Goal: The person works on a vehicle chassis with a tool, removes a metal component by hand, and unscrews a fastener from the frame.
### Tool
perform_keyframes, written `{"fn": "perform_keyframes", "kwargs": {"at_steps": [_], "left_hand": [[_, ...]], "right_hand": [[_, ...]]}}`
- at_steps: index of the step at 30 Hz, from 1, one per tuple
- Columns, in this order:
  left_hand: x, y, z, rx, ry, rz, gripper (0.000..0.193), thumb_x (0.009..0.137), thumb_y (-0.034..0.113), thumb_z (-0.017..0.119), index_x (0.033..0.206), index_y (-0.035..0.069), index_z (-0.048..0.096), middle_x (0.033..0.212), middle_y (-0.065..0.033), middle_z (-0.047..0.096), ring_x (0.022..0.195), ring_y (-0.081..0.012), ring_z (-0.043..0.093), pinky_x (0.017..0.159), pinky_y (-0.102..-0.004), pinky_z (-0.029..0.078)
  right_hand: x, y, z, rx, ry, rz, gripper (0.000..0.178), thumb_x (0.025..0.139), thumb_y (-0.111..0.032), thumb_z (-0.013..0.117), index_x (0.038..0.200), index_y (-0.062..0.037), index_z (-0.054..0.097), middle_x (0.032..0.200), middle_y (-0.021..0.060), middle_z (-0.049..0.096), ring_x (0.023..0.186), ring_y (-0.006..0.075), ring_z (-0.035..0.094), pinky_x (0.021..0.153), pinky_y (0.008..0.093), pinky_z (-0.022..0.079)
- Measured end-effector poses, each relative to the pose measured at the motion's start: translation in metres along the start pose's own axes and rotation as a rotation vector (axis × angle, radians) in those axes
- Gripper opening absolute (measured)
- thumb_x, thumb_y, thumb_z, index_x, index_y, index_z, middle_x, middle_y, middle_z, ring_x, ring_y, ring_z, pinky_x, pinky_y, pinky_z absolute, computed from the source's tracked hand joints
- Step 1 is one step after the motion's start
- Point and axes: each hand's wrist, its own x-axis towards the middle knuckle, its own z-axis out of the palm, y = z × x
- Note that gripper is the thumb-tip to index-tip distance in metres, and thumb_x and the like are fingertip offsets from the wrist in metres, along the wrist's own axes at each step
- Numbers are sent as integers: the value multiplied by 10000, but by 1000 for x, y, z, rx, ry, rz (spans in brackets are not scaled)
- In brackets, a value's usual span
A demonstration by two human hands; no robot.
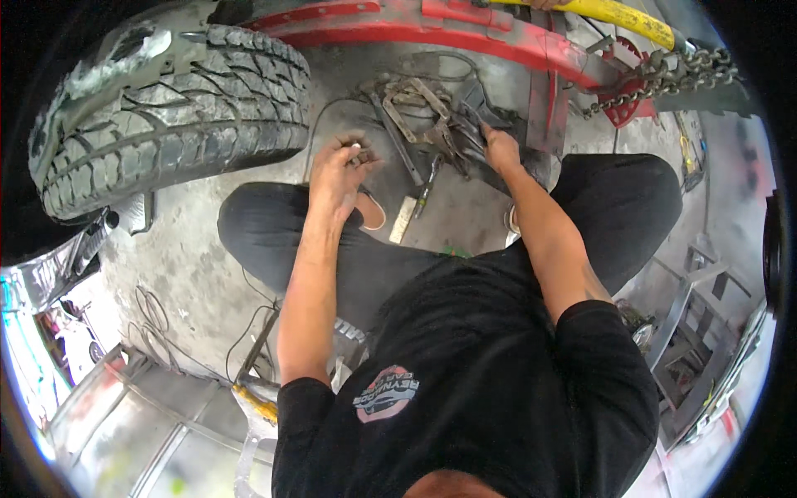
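Note:
My left hand point(339, 170) is raised over the floor between my knees, with its fingers curled around a small pale piece too small to name. My right hand point(501, 151) is wrapped round the end of a dark metal tool whose kind I cannot make out. That end lies among a heap of locking clamps point(415, 104) and dark metal parts on the concrete. Near the heap lie a long dark bar point(401, 141), a slim tool with a dark handle point(428, 189) and a pale, worn block point(403, 220).
A big muddy tyre point(178, 124) stands at the left. A red steel beam point(398, 31) crosses the far side, with a chain point(664, 79) and a yellow bar point(627, 18) at its right end. A metal frame point(689, 307) stands right; cables point(154, 319) lie left. Another person's hand touches the yellow bar.

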Motion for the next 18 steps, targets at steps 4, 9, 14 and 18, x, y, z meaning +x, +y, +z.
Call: {"fn": "perform_keyframes", "kwargs": {"at_steps": [4, 9, 14, 18], "left_hand": [[10, -14, 21, 139, -67, 13, 276, 913, -3, 483, 1167, -85, 556, 1077, -155, 589, 915, -274, 626, 881, -472, 573], [27, -43, 52, 576, -124, 137, 297, 865, -41, 480, 1138, -73, 591, 1039, -146, 630, 891, -226, 662, 774, -344, 595], [28, -61, 69, 1117, -192, 443, 421, 870, 16, 536, 1290, 22, 570, 1119, -162, 665, 1044, -274, 656, 915, -389, 527], [18, -79, 72, 1061, -359, 340, 595, 879, 56, 572, 1457, 60, 432, 1296, -202, 601, 1197, -301, 603, 1012, -400, 478]], "right_hand": [[-16, -17, -17, -125, -162, -81, 338, 850, -105, 626, 1180, -55, 684, 983, 253, 705, 940, 426, 687, 821, 483, 550], [-16, -112, -44, 1051, -341, 315, 253, 964, -216, 614, 1095, -18, 701, 957, 151, 725, 843, 272, 724, 688, 449, 567], [-51, -165, -72, 2006, -422, 299, 362, 1066, -304, 429, 1219, -36, 618, 1101, 111, 686, 954, 248, 698, 756, 455, 592], [-57, -140, -65, 1923, -429, 362, 391, 1074, -328, 389, 1251, -47, 597, 1149, 127, 673, 1021, 258, 680, 847, 450, 583]]}}
